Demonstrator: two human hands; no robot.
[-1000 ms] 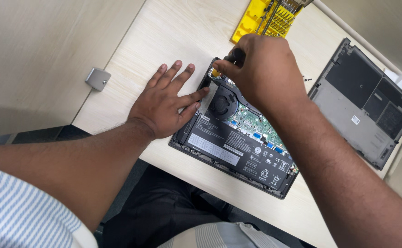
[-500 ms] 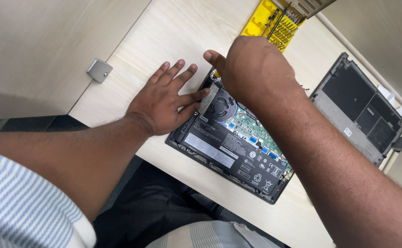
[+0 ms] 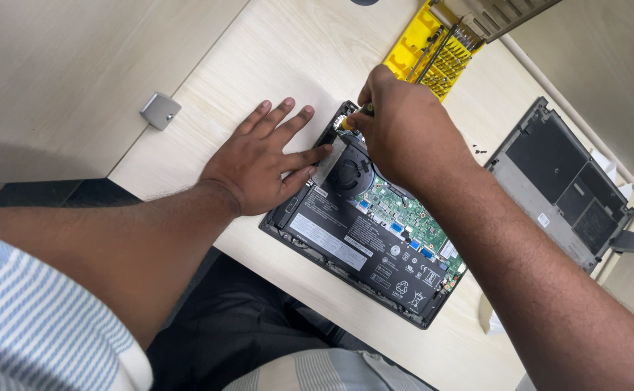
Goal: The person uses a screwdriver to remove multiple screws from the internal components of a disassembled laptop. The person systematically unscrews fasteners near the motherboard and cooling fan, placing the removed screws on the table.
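One opened laptop (image 3: 364, 242), one detached bottom cover (image 3: 559, 185), one yellow bit case (image 3: 433, 47), two hands (image 3: 259, 163)

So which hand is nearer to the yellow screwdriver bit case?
Right. The right hand works at the open laptop's far corner, just below the yellow bit case. The left hand lies flat on the desk, farther away.

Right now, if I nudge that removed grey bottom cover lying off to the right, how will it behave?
The bottom cover looks like a thin, flat shell, so it is probably light and would slide easily on the smooth table. It may flex a little if lifted by one corner. It lies flat, so tipping or rolling seems unlikely.
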